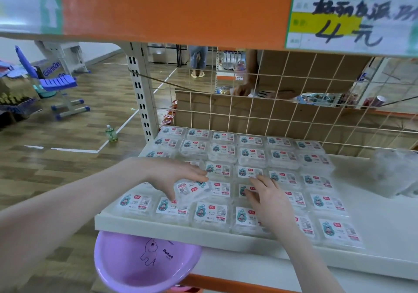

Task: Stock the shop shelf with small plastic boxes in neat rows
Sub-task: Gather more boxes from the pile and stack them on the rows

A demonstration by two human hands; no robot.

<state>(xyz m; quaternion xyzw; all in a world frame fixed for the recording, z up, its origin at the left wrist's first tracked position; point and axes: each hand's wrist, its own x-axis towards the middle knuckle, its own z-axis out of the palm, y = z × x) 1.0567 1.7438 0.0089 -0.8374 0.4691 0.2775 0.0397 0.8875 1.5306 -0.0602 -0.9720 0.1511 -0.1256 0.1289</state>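
Several small clear plastic boxes [251,154] with cartoon labels lie in neat rows on the white shelf [373,204]. My left hand [174,175] holds one box [191,188] that sits tilted and turned round above the rows, thumb below it and fingers over its far edge. My right hand [269,200] lies flat on the boxes to the right of it, fingers stretched toward the back. The boxes under both hands are partly hidden.
A crumpled clear plastic bag [398,170] lies on the shelf's right part. A purple basin [144,261] sticks out below the shelf's front edge. A wire grid [282,111] backs the shelf; another person's hand shows behind it. An orange shelf edge [176,10] hangs overhead.
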